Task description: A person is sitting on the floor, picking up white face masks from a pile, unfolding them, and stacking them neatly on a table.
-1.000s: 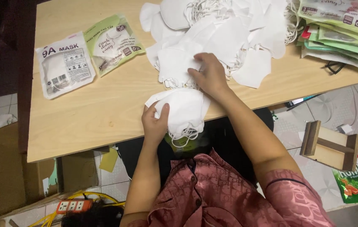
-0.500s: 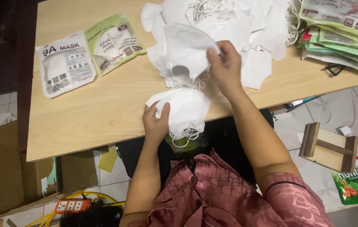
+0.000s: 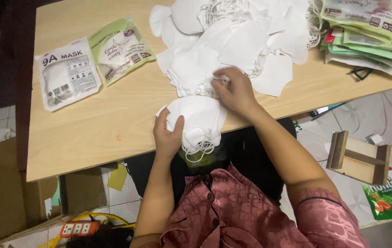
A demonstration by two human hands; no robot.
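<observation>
White folded fabric masks (image 3: 198,121) lie stacked under the flat, open left hand (image 3: 168,135); the right hand (image 3: 235,92) pinches a white mask (image 3: 196,73) from the pile on the wooden table (image 3: 113,128).

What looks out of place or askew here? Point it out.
The small mask stack under the left hand overhangs the table edge, ear loops dangling. The right hand rests on the loose white mask pile, which sprawls unevenly. Nothing looks damaged.

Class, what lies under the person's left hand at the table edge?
The left hand presses a stack of white masks, ear loops dangling over the table edge. Its count is hidden.
</observation>
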